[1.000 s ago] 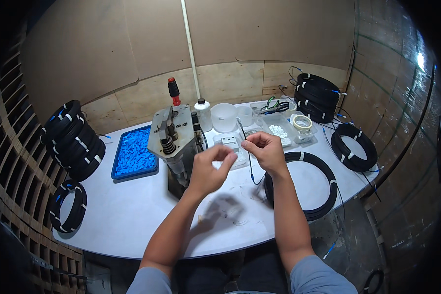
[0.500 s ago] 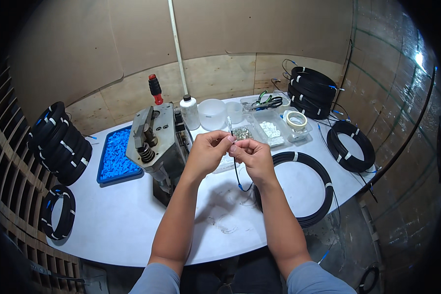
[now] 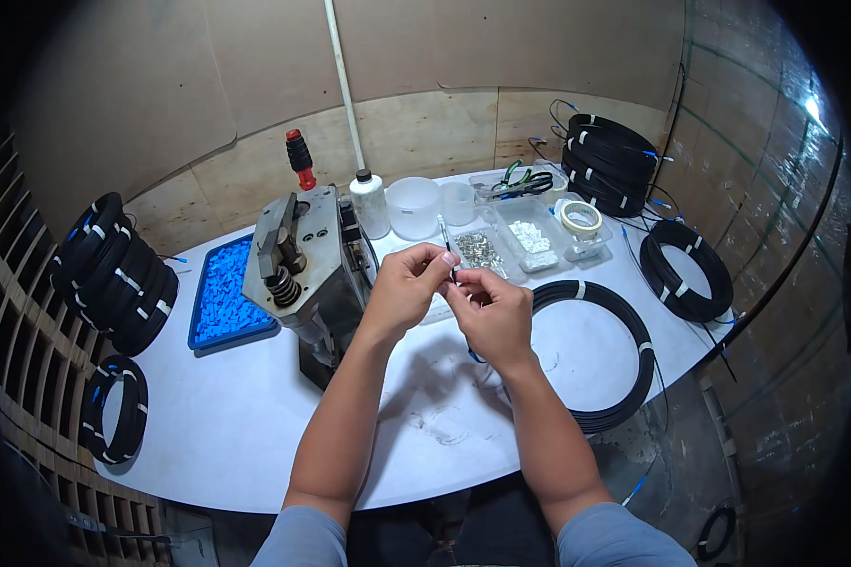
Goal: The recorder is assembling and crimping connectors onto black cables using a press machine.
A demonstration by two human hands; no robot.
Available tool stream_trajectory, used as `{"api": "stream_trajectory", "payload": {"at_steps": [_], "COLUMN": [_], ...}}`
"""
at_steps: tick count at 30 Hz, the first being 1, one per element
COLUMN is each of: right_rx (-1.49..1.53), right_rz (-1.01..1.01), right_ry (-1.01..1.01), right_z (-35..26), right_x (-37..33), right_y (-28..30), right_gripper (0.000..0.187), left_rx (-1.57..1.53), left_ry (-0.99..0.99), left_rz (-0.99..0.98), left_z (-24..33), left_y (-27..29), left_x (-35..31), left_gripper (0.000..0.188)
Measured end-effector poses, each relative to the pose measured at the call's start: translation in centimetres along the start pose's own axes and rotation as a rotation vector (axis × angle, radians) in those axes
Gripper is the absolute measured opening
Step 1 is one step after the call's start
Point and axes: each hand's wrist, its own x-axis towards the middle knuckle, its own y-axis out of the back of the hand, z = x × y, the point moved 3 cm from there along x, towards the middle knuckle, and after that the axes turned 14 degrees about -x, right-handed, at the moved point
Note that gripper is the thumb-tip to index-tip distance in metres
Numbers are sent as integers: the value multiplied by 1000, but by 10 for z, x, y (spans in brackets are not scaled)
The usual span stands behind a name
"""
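Observation:
My left hand [image 3: 408,285] pinches a thin black cable [image 3: 447,238] between thumb and fingertips, just above the middle of the table. The cable's pale, slim end points up and away from me. Close beside it, my right hand [image 3: 494,317] has its thumb and fingers closed on the cable lower down. The fingers cover much of the gripped part. A blue piece shows at the edge of my right hand. Beyond the hands lies a clear tray of small metal parts [image 3: 480,251]. A black cable coil [image 3: 641,345] with white bands rests right of my right hand.
A metal bench press [image 3: 298,255] stands left of my hands, beside a blue tray [image 3: 234,342] of blue pieces. Coil stacks [image 3: 113,283] rise at the left and back right. A bottle [image 3: 369,208], a tub [image 3: 413,210], white pieces [image 3: 529,238], tape [image 3: 580,219] and pliers [image 3: 522,186] line the back.
My right hand has turned inward and its fingers are more curled. The cable's hanging lower part is now mostly hidden behind it. The view has shifted slightly.

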Motion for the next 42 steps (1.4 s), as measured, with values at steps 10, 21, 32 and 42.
{"api": "stream_trajectory", "payload": {"at_steps": [10, 21, 32, 42], "right_rx": [27, -76, -39, -25], "right_rz": [53, 67, 130, 139], "right_ry": [18, 112, 126, 122], "right_z": [-4, -11, -17, -16], "right_x": [-3, -5, -6, -6], "right_y": [-6, 1, 8, 5], "right_gripper": [13, 9, 10, 10], "left_rx": [-11, -55, -186, -224], "left_ry": [-19, 231, 232, 219], "left_rz": [36, -96, -191, -230], "left_z": [-2, 4, 8, 3], "left_y": [6, 11, 7, 11], "left_x": [-1, -5, -9, -8], "left_gripper": [21, 21, 22, 20]}}
